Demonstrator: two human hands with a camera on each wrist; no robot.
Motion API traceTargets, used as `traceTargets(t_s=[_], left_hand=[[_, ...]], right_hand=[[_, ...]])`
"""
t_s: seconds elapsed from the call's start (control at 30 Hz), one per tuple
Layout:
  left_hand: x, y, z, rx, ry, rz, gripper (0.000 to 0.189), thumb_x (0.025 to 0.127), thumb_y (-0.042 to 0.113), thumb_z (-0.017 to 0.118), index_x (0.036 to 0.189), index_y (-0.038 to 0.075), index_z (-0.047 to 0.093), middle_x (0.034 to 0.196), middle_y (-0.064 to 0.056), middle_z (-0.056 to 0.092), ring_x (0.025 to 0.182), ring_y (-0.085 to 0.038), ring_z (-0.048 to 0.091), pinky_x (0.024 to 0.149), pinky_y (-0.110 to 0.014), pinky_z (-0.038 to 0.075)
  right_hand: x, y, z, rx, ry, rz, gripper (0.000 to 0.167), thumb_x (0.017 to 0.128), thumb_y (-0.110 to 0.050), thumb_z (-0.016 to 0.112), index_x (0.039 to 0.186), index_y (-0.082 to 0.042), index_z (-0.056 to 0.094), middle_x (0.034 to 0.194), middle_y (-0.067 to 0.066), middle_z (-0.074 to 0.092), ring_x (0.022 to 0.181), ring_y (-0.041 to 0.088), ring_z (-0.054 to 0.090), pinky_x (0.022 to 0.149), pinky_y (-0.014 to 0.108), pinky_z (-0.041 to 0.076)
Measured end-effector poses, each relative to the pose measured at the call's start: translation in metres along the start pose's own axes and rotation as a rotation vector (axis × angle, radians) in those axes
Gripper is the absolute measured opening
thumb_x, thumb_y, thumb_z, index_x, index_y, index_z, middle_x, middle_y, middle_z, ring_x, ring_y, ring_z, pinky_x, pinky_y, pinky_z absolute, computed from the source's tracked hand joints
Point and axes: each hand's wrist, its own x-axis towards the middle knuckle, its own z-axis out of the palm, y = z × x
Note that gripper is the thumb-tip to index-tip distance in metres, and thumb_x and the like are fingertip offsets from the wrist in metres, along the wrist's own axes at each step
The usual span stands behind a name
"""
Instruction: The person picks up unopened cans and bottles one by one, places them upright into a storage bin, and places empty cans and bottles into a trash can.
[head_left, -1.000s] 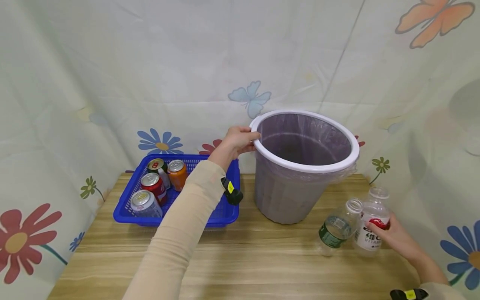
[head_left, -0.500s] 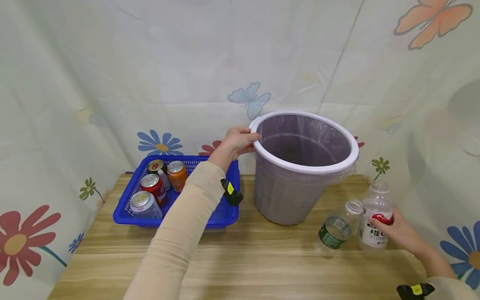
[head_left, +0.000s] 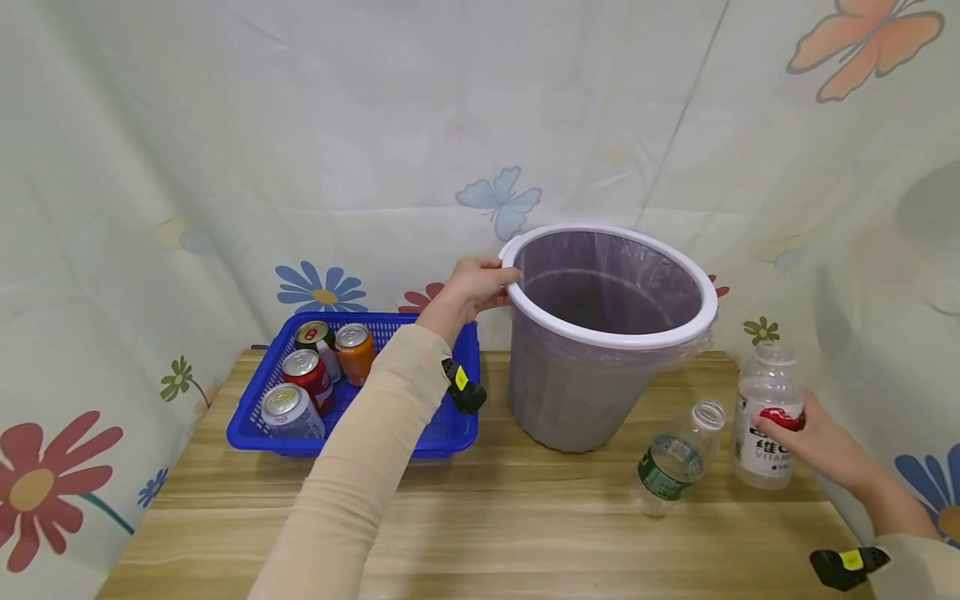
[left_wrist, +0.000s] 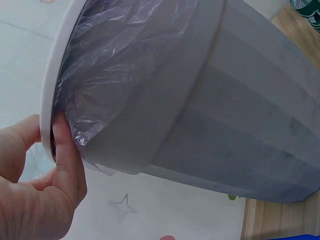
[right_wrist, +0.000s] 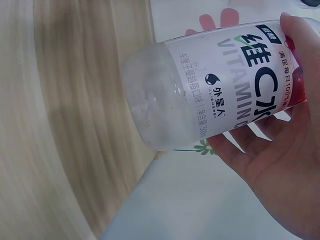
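Note:
My left hand (head_left: 478,287) grips the white rim of a grey trash can (head_left: 577,392) lined with a clear plastic bag. In the left wrist view the thumb lies on one side of the rim (left_wrist: 50,90) and the fingers on the other; the can leans. At the right, my right hand (head_left: 821,442) holds an empty plastic bottle (head_left: 763,450) with a white label, its fingers round the label. The right wrist view shows the bottle's base (right_wrist: 155,100) over the table. Left of it a clear bottle (head_left: 671,462) with a green label stands tilted, apart from both hands.
A blue plastic basket (head_left: 348,446) with several drink cans, among them an orange can (head_left: 355,354) and a red can (head_left: 307,379), sits on the wooden table (head_left: 525,533) at the left. Behind the table hangs a flowered curtain (head_left: 390,150).
My right hand has moved the white-labelled bottle to the right and up, away from the green-labelled bottle. The left hand keeps its hold on the trash can's rim.

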Motion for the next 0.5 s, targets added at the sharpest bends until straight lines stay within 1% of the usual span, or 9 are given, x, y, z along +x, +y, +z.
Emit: traceTargets(t_s=[0.2, 0.5], left_hand=[[0.000, 0.000, 0.000, -0.008, -0.007, 0.001, 0.045, 0.085, 0.016, 0.065, 0.126, 0.004, 0.052, 0.105, -0.012, 0.061, 0.080, -0.018, 0.064, 0.074, -0.027, 0.055], [0.000, 0.000, 0.001, -0.016, -0.008, 0.001, 0.045, 0.085, 0.015, 0.065, 0.126, 0.004, 0.052, 0.104, -0.012, 0.062, 0.078, -0.018, 0.063, 0.073, -0.028, 0.055]], right_hand=[[0.004, -0.005, -0.006, -0.017, 0.003, -0.022, 0.079, 0.095, -0.033, 0.048, 0.138, 0.010, -0.002, 0.127, 0.039, 0.027, 0.108, 0.055, 0.037, 0.076, 0.067, 0.041], [0.012, -0.011, -0.015, -0.026, 0.027, -0.082, 0.074, 0.094, -0.029, 0.050, 0.138, 0.009, 0.004, 0.125, 0.036, 0.030, 0.106, 0.052, 0.039, 0.078, 0.066, 0.042]])
